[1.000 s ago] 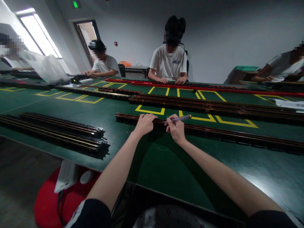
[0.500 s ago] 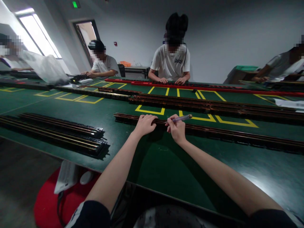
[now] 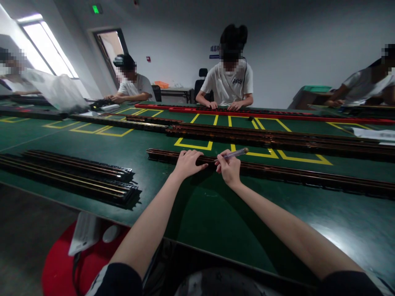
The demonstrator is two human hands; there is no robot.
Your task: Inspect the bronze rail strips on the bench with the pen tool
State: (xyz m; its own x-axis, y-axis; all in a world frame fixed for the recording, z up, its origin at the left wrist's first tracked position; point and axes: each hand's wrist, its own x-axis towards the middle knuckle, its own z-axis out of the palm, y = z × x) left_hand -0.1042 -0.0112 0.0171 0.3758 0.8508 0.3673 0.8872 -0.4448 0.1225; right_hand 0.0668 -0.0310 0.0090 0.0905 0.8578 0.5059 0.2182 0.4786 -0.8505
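A long dark strip with reddish-brown rails (image 3: 308,174) lies across the green table in front of me. My left hand (image 3: 188,163) rests over the strip near its left end, fingers bent across it and the thumb stretched out to the right along its near side. Close by on the right, my right hand (image 3: 228,167) is closed round a slim pen-like tool (image 3: 234,154). This tool has a translucent purplish barrel and a gold-coloured end pointing up to the right. Its thin tip points down left at the strip; whether it touches cannot be made out.
Similar strips (image 3: 89,176) lie at the left, and a longer bundle (image 3: 216,133) runs beyond my hands. Yellow tape outlines (image 3: 194,146) mark the table (image 3: 210,222). Across it a person (image 3: 233,82) works at a red strip (image 3: 277,115). A red stool (image 3: 58,263) stands below left.
My left thumb has spread outward to the right, away from the fingers. My right hand keeps its grip on the pen-like tool. The whole view has shifted slightly.
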